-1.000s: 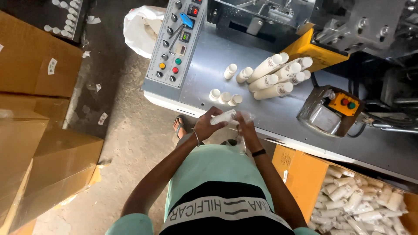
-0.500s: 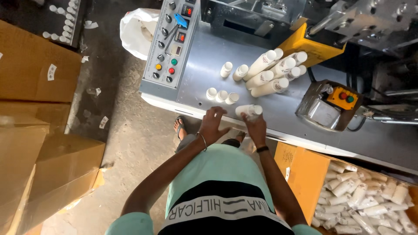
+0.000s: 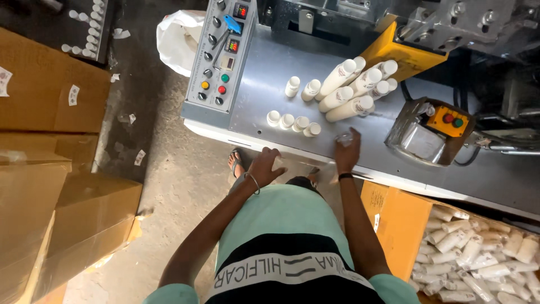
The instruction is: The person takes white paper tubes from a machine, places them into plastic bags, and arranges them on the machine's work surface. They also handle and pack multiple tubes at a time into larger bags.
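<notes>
My hands have come apart since half a second ago, when both were together over a white tube at the near edge of the grey metal table [image 3: 270,73]. Now my left hand [image 3: 265,167] sits low at the table's front edge, fingers curled around something pale; I cannot tell for sure what it holds, only that a bit of white shows under the fingers. My right hand [image 3: 347,152] has moved up onto the table top, fingers bent over a small clear cap [image 3: 343,137] that it touches or grips; the view is too blurred to say which.

Just beyond my right hand lies the pile of white tubes [image 3: 351,87], lying on their sides and fanned out toward the yellow guard [image 3: 413,53]. To the left of that pile, a row of four short white tubes [image 3: 292,121] stands on their caps, with two more [image 3: 301,88] behind them. These have not shifted from the earlier picture.

The control panel [image 3: 222,56] with its coloured buttons is at the table's left end. A small box with red and green buttons [image 3: 430,129] sits right of my right hand. Down at my right, a brown carton [image 3: 396,225] holds a heap of finished tubes [image 3: 484,253].
</notes>
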